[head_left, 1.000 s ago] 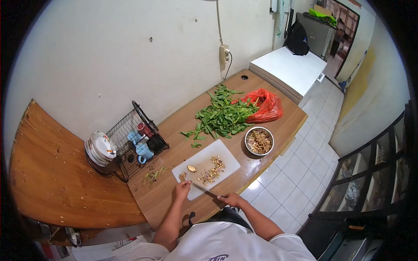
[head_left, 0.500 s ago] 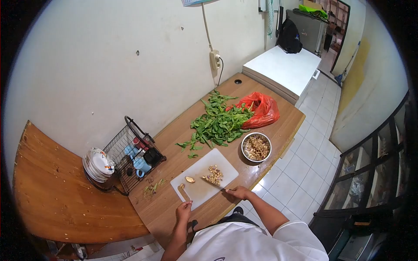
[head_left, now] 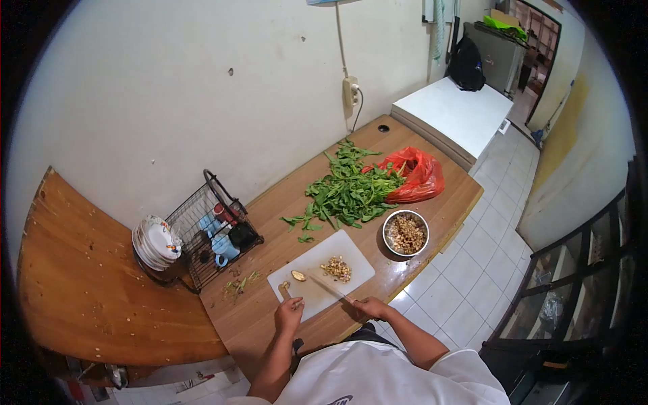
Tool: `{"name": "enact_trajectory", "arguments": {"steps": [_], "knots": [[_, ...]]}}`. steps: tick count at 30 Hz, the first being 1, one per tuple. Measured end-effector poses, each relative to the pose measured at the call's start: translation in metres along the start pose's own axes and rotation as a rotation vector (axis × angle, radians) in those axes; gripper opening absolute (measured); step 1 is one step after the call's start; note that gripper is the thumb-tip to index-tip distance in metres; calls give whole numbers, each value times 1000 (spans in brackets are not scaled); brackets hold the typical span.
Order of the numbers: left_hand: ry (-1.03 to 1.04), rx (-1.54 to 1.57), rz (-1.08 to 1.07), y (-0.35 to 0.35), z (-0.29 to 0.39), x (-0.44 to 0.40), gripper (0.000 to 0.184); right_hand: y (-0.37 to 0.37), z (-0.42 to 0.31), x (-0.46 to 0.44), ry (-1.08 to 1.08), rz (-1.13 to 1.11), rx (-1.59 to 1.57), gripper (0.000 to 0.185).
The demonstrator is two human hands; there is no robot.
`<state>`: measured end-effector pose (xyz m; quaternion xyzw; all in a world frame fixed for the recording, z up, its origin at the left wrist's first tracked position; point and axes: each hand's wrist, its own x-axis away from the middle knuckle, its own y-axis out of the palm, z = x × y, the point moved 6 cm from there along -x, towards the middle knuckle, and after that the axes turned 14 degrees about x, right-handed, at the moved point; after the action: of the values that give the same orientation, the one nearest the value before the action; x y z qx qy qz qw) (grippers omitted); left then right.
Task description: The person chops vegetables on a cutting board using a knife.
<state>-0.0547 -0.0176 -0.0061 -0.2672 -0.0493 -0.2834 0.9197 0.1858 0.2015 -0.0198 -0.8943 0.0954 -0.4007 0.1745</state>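
My right hand (head_left: 371, 308) is closed round the handle of a knife (head_left: 331, 285), whose blade lies over the white cutting board (head_left: 320, 256). At the board's lower left edge is my left hand (head_left: 289, 312), its fingers drawn together; what they hold, if anything, is too small to tell. Chopped light-brown pieces (head_left: 336, 268) are heaped on the board beyond the blade. A larger oval piece (head_left: 298, 275) sits near the knife tip, and a smaller bit (head_left: 285, 286) lies in the board's handle slot.
A metal bowl (head_left: 406, 233) of chopped pieces stands right of the board. Behind are leafy greens (head_left: 354, 189) and a red plastic bag (head_left: 422, 177). A wire rack (head_left: 196, 250) with cups and stacked plates (head_left: 156, 243) stands at left.
The chopped pieces have been gathered into a tighter heap. The knife blade has moved off them toward the oval piece. My left hand left the board's corner, then came back up beside it.
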Motion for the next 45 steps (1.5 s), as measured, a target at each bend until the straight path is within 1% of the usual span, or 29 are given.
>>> {"name": "enact_trajectory", "arguments": {"steps": [1, 2, 3, 4, 5, 6, 8, 10, 11, 14, 15, 17, 18, 19, 21, 22, 23, 25, 26, 28, 35, 37, 38, 40, 44, 45], "knots": [[53, -101, -4, -2, 16, -4, 29, 4, 1, -1, -58, 51, 0, 75], [105, -200, -8, -2, 33, -8, 29, 12, 6, -4, -62, 39, 7, 75], [94, -196, 2, -1, 42, -16, 29, 16, 12, -10, -68, 93, -4, 74], [163, -273, 67, -2, 53, -21, 31, 18, 14, -10, -71, 145, -18, 73], [238, -350, 128, -4, 66, -28, 33, 21, 17, -11, -70, 137, -10, 73], [230, -345, 130, -3, 72, -40, 33, 19, 15, -4, -42, 135, -47, 73], [267, -489, 125, 2, 79, -59, 40, 20, 16, 2, -5, 131, -72, 73], [220, -454, 120, 8, 77, -70, 42, 23, 25, 3, 62, 196, -76, 72], [178, -433, 113, 12, 74, -75, 44, 25, 27, 3, 46, 211, -80, 71], [170, -470, 132, 20, 73, -72, 45, 33, 29, 7, 97, 148, -30, 69], [153, -464, 134, 25, 65, -72, 45, 35, 23, 12, 104, 125, -69, 68], [252, -454, 165, 35, 59, -69, 43, 44, 22, 13, 110, 86, -97, 67], [271, -459, 149, 37, 61, -64, 38, 46, 21, 8, 59, 142, -65, 66], [261, -462, 156, 38, 58, -61, 38, 48, 21, 3, 6, 201, -36, 65], [400, -448, 134, 42, 64, -49, 34, 57, 22, -5, 17, 186, -51, 65], [396, -448, 82, 44, 64, -46, 32, 60, 21, -6, 31, 181, -69, 65], [394, -454, 78, 44, 64, -43, 32, 62, 22, -6, 33, 176, -75, 65], [405, -462, 39, 46, 61, -38, 32, 56, 3, 1, 4, 176, 1, 69], [404, -471, 36, 46, 59, -38, 32, 58, 3, -1, 4, 171, -8, 69], [400, -484, 68, 46, 55, -42, 31, 58, 1, -5, 9, 185, 112, 72], [353, -399, 49, 45, 45, -50, 31, 47, -17, 6, 92, 95, 121, 79], [381, -414, 39, 43, 52, -51, 31, 52, -14, -1, 120, 15, 24, 81], [379, -410, 44, 42, 56, -54, 31, 51, -16, -8, 119, 14, 31, 81], [373, -437, 22, 44, 56, -54, 29, 47, -29, -16, 41, 138, 137, 80], [341, -425, 0, 45, 49, -60, 28, 50, -51, -39, 76, 108, 159, 79], [334, -414, -4, 45, 48, -61, 28, 50, -52, -41, 33, 158, 147, 78]]}}
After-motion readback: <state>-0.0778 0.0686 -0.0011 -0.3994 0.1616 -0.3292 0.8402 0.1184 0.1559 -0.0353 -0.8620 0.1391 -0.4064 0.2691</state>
